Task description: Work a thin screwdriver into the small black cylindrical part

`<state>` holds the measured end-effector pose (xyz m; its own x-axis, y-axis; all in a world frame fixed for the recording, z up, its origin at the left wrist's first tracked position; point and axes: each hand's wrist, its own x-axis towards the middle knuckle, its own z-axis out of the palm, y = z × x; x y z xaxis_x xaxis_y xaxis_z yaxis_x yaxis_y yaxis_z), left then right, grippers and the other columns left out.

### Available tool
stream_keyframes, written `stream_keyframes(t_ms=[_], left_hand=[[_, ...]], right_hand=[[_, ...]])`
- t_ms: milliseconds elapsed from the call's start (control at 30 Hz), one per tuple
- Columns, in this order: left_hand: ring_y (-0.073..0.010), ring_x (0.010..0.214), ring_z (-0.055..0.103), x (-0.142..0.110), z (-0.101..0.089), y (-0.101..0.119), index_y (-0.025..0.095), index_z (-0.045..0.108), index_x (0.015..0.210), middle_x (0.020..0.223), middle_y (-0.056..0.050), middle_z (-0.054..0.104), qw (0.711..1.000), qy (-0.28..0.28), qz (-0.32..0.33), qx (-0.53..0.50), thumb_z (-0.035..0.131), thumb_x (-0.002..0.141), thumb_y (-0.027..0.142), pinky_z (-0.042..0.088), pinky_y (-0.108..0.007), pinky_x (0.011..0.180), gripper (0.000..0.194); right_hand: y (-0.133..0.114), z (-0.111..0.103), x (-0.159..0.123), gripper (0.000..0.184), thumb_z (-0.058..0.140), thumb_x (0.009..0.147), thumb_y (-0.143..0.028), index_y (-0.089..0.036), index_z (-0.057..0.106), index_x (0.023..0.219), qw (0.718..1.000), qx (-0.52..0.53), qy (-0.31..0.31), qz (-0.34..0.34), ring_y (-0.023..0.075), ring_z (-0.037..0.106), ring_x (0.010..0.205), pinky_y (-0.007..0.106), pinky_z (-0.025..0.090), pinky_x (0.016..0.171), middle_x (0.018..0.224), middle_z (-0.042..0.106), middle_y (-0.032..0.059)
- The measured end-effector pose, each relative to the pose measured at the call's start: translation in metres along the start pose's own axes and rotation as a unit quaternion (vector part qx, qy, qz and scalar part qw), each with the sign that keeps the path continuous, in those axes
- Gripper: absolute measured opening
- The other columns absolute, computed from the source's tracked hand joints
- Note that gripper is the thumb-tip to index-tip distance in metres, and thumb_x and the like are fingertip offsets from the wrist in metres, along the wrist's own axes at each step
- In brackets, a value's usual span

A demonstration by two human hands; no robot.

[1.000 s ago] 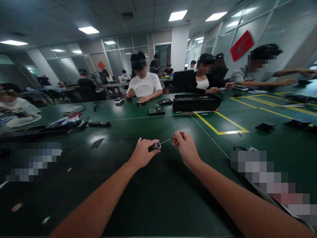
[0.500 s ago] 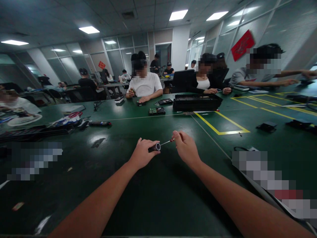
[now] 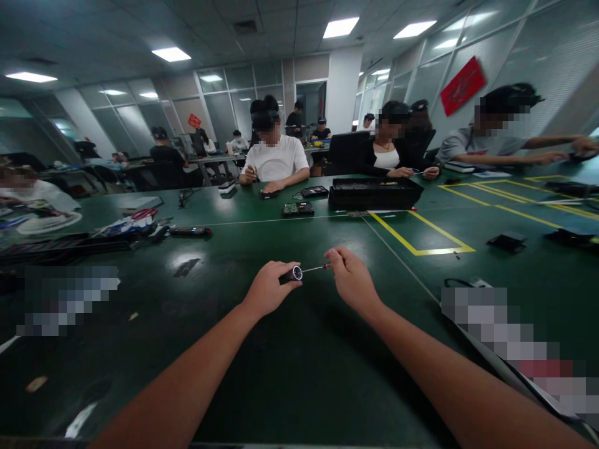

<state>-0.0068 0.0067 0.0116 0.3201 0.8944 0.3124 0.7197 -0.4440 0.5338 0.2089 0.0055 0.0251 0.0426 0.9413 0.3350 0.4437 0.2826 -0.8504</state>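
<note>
My left hand (image 3: 267, 288) is wrapped round a small dark cylinder with a silver end (image 3: 293, 274), held just above the green table (image 3: 290, 349). My right hand (image 3: 350, 279) pinches the red end of a thin metal rod (image 3: 314, 269). The rod's tip points into the cylinder's silver end. Both hands are closed, a short gap apart, near the table's middle.
Across the table sit several people with a black tray (image 3: 372, 192), a circuit board (image 3: 297, 209) and small parts in front of them. Yellow tape lines (image 3: 421, 240) mark the table to the right. Tools and cables (image 3: 140, 226) lie at the left. A black cable (image 3: 456, 282) lies at the right.
The hands have barely moved. The rod has tilted closer to level and its tip stays at the cylinder's end. The view has shifted slightly.
</note>
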Motion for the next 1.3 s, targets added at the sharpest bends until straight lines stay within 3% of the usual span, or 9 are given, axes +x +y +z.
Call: stream_keyframes(t_ms=[133,267,400,533,700,967,1300], left_hand=[[-0.0232,0.099,0.058,-0.001,0.0,-0.001,0.028,0.065,0.127,0.105,-0.003,0.07,1.0,0.0,0.005,-0.004,0.071,0.086,0.032,0.046,-0.037,0.087,0.041],[-0.0223,0.1,0.058,-0.002,0.0,0.003,0.028,0.065,0.127,0.108,-0.002,0.07,1.0,0.007,0.023,-0.01,0.072,0.086,0.029,0.046,-0.037,0.089,0.041],[-0.0224,0.107,0.057,0.0,-0.001,0.007,0.029,0.063,0.129,0.114,-0.003,0.069,0.999,0.025,0.048,0.007,0.07,0.088,0.029,0.044,-0.04,0.096,0.042],[-0.0237,0.102,0.058,0.003,0.001,0.003,0.028,0.065,0.127,0.109,-0.003,0.069,1.0,-0.002,0.013,0.028,0.071,0.087,0.032,0.044,-0.043,0.096,0.041],[-0.0229,0.099,0.059,0.003,0.004,0.0,0.029,0.064,0.127,0.107,-0.003,0.069,1.0,-0.009,0.017,0.02,0.071,0.087,0.031,0.043,-0.042,0.095,0.041],[-0.0216,0.094,0.058,0.003,0.002,0.005,0.028,0.065,0.125,0.1,0.0,0.07,1.0,-0.001,0.026,0.008,0.075,0.085,0.03,0.042,-0.039,0.091,0.042],[-0.0219,0.097,0.059,0.0,0.0,0.006,0.029,0.066,0.124,0.105,0.0,0.071,1.0,0.009,0.025,-0.006,0.075,0.084,0.03,0.042,-0.038,0.09,0.041]], right_hand=[[0.0,0.003,-0.002,0.023,0.046,0.093,-0.039,-0.023,0.053,0.109,0.997,0.074,0.006,0.006,0.0209,0.06,0.074,0.035,0.045,0.069,0.084,0.064,0.0024],[-0.001,0.008,-0.002,0.024,0.056,0.088,-0.045,-0.022,0.055,0.097,0.986,0.164,0.021,0.022,0.0213,0.061,0.079,0.037,0.048,0.075,0.085,0.064,0.0043],[0.005,0.008,0.005,0.027,0.054,0.088,-0.049,-0.023,0.056,0.083,0.948,0.29,0.055,0.121,0.0187,0.056,0.064,0.037,0.052,0.066,0.072,0.057,0.0024],[0.011,0.005,0.009,0.025,0.053,0.09,-0.047,-0.024,0.056,0.081,0.955,0.245,0.102,0.136,0.0187,0.056,0.065,0.035,0.051,0.063,0.072,0.057,0.0023],[0.01,0.009,0.005,0.026,0.053,0.092,-0.047,-0.022,0.06,0.089,0.965,0.238,0.063,0.091,0.0192,0.061,0.074,0.036,0.052,0.07,0.079,0.062,0.0028],[0.014,0.014,0.003,0.032,0.055,0.091,-0.051,-0.02,0.061,0.093,0.972,0.221,0.049,0.057,0.0175,0.061,0.071,0.035,0.05,0.069,0.079,0.065,0.0025],[0.01,0.01,0.003,0.036,0.065,0.085,-0.054,-0.018,0.064,0.087,0.965,0.229,0.056,0.12,0.0182,0.066,0.066,0.034,0.053,0.066,0.076,0.069,0.0048]])
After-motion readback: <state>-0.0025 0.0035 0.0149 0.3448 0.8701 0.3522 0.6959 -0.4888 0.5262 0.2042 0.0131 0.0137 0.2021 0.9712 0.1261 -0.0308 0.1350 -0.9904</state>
